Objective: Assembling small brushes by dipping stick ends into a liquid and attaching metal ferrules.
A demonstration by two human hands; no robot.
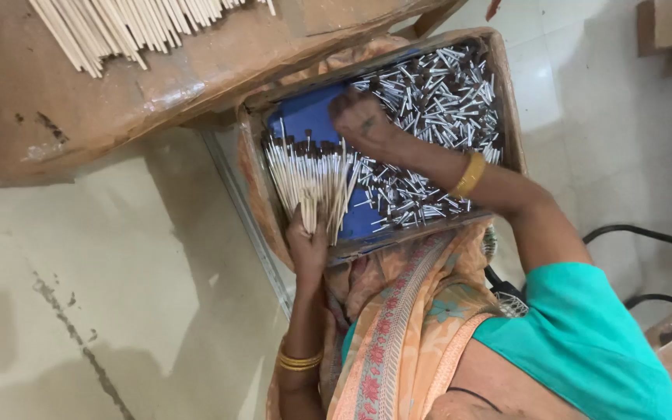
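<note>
Left hand (307, 243) is clamped around a fanned bundle of thin pale sticks (309, 180) with dark tips, held at their lower ends over the near-left corner of the blue-lined tray (305, 118). Right hand (363, 124) is palm-down in the tray, fingers curled into the loose dark-tipped sticks (437, 101); can't tell if it's pinching any. Judgement: sticks are light, stiff, likely snap if bent; the bundle splays, so grip low and tight. Tray walls box in 4 sides; the blue patch is the only free room. More bare sticks (130, 27) lie on the cardboard sheet (219, 58) beyond, just past the tray edge.
</note>
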